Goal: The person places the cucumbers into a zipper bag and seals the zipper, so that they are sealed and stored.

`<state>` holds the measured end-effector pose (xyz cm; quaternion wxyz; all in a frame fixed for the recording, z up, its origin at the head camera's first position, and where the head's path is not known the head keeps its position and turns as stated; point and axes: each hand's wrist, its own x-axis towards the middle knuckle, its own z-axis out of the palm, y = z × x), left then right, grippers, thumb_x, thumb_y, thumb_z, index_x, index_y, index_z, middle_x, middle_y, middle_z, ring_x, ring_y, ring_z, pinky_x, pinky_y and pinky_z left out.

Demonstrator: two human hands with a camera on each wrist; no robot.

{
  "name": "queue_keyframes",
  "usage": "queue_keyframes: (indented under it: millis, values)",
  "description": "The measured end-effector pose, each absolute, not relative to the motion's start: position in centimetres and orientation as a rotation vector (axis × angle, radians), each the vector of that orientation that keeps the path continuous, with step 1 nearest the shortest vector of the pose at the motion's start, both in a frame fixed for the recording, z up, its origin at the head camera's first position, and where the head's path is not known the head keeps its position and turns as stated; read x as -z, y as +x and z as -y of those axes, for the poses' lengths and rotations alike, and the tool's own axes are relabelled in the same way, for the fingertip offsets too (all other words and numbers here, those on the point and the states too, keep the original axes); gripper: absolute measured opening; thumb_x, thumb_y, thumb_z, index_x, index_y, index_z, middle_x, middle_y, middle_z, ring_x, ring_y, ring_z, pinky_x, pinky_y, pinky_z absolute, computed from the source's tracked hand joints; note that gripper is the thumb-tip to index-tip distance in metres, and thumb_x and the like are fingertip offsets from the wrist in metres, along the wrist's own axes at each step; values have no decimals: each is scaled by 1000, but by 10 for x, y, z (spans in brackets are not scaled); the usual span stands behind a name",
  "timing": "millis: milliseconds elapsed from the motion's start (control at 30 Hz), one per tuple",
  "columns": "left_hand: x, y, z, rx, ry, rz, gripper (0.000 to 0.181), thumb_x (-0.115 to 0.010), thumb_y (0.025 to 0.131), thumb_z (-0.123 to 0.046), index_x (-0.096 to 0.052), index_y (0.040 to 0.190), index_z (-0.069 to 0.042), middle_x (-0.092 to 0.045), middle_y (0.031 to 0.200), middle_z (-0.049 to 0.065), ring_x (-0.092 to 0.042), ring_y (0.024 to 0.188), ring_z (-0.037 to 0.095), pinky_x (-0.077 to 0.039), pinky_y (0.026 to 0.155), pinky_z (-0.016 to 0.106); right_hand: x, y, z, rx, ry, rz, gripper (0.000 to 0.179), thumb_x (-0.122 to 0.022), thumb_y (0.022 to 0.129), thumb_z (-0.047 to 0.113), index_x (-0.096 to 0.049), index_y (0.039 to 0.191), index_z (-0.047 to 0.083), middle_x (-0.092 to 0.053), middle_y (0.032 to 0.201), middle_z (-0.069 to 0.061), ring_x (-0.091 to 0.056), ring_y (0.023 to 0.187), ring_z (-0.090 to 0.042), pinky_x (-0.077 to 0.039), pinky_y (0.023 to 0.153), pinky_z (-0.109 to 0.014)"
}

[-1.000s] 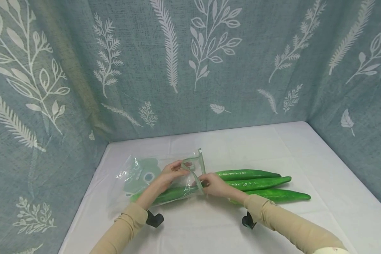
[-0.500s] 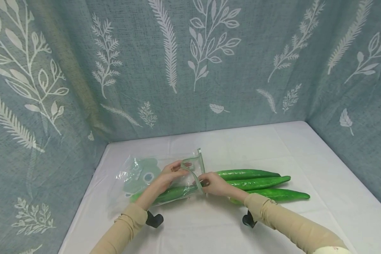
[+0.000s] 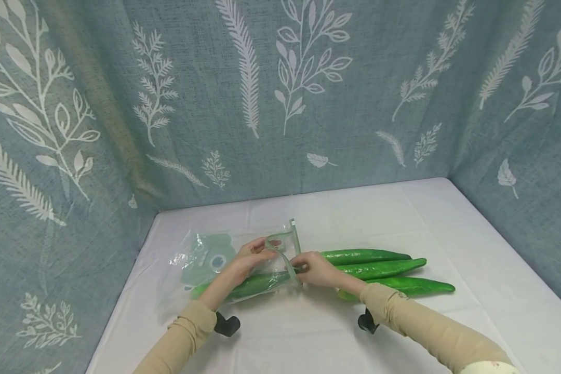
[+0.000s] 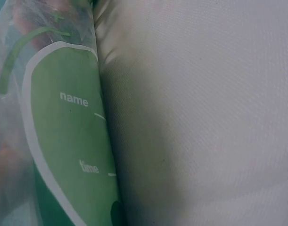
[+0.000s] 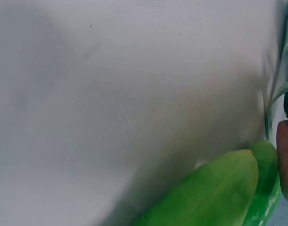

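Soft, even light spreads over the white bench (image 3: 374, 223), with faint shadows below the sleeves (image 3: 430, 324). Glare speckles the left of the clear bag (image 3: 210, 252), and the green vegetables (image 3: 378, 270) shine. Both wrist views look dimmer, greyer and softly focused, with broad blurred shadows.

Person, two arms, as seen from the room. Left arm (image 3: 182, 330): one, reaching forward and inward; tan sleeve, cuff rolled, wrist (image 3: 214, 293) bare. Left hand (image 3: 250, 257): one, fingers extended toward the right hand, thumb set apart below them. Right arm (image 3: 430, 327): one, slanting forward and leftward, longer in view than its mate; matching sleeve, pushed back from a bare wrist (image 3: 352, 285). Right hand (image 3: 315, 269): one, knuckles uppermost, fingers bent, thumb low; whether the tips meet cannot be told. Hands: near each other, not touching.
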<state>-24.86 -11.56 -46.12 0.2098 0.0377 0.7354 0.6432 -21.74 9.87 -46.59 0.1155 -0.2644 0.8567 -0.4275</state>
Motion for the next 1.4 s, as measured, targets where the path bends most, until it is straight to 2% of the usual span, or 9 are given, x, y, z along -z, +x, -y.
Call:
queue_keyframes:
  millis: [167,500,667,933,1200,1400]
  values:
    - [462,-248,117,-1798,116,-2029,55,-68,85,-13,-50,136,-7,-55,137,9,-39,136,30,-17,117,54,461,-218,-103,1293,-795,-2478,30,-65,78,-3,-68,108,2,-69,112,-15,-64,108,-31,-55,89,-35]
    - [462,-247,117,-1807,120,-2029,55,-67,85,-12,-49,136,-6,-55,137,10,-40,135,31,-16,117,55,454,-219,-117,1284,-807,-2468,33,-71,81,7,-66,114,3,-66,118,-14,-62,110,-31,-55,87,-27]
    - [462,-248,117,-1818,133,-2030,53,-67,85,-11,-50,135,-5,-56,136,9,-42,134,30,-17,117,55,446,-219,-126,1272,-826,-2451,34,-69,83,7,-65,116,0,-65,121,-17,-61,111,-34,-55,89,-30]
    - [463,-249,116,-1818,93,-2030,55,-68,84,-10,-50,136,-6,-56,136,9,-41,135,29,-16,118,53,436,-219,-145,1286,-808,-2431,36,-68,84,5,-62,118,-4,-63,122,-20,-62,110,-35,-54,89,-28]
    - [466,-250,118,-1821,70,-2029,60,-67,84,-10,-45,139,-3,-48,142,16,-36,137,34,-16,118,53,436,-220,-164,1255,-785,-2443,37,-67,86,8,-61,120,-4,-62,123,-21,-62,111,-35,-54,89,-27]
    - [466,-251,118,-1804,76,-2031,63,-67,85,-13,-41,141,-3,-43,146,17,-33,139,35,-17,118,53,428,-219,-184,1254,-741,-2415,41,-67,86,7,-57,124,-6,-59,126,-24,-60,113,-37,-54,90,-29]
